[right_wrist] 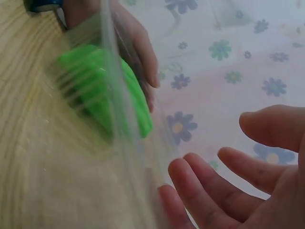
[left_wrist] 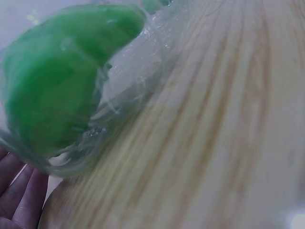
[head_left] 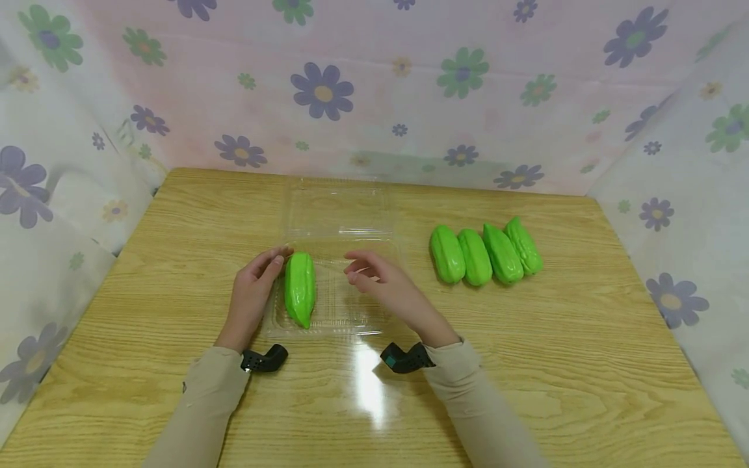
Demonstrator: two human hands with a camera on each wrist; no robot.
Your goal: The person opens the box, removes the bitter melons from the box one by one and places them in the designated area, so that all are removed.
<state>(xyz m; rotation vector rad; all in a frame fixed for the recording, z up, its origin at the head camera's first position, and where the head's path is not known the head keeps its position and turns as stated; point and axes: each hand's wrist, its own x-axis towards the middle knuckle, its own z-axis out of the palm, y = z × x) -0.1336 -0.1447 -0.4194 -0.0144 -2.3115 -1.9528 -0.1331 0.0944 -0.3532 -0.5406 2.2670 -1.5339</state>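
A clear plastic clamshell box [head_left: 351,328] lies with its lid [head_left: 339,208] folded back behind it. In the left part of its base is a bright green, ridged, fruit-like piece [head_left: 300,289], its pointed end toward me. My left hand [head_left: 251,286] rests at the box's left side, next to the green piece; in the left wrist view its fingers [left_wrist: 31,198] lie outside the clear wall. Over the right part of the base, my right hand [head_left: 389,283] holds nothing, its fingers loosely bent and apart from the thumb, as the right wrist view also shows.
To the right of the box, several similar green pieces [head_left: 475,257] lie side by side on the wooden table [head_left: 585,364]. A flower-patterned curtain [head_left: 380,97] stands behind the table and along its sides. Each wrist wears a black camera mount [head_left: 266,359].
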